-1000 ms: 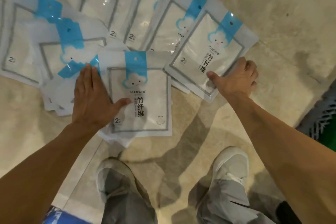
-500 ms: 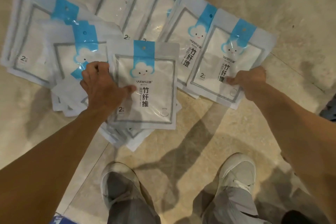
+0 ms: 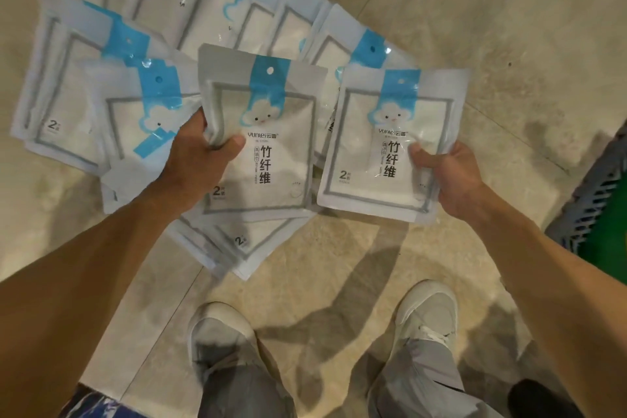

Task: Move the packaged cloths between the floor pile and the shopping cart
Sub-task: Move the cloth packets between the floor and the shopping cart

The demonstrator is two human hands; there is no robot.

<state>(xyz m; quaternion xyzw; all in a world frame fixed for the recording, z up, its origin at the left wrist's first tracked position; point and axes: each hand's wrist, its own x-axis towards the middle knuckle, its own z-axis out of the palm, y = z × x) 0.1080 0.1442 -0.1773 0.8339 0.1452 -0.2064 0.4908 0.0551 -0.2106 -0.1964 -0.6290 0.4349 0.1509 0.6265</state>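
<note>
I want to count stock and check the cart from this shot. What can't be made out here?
- Floor pile, head view: packets overlap and the top edge cuts some off, so no count.
- Crate-like mesh: cut by the right edge; cart or not, unclear.
- Small print on the packet in the left hand: too small.
- Right hand covers its packet's edge.

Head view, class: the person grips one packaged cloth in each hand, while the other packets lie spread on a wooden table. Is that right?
Not quite. The left hand and right hand do each grip a packet, but the head view shows the other packets spread on the tiled floor, not a wooden table.
</note>
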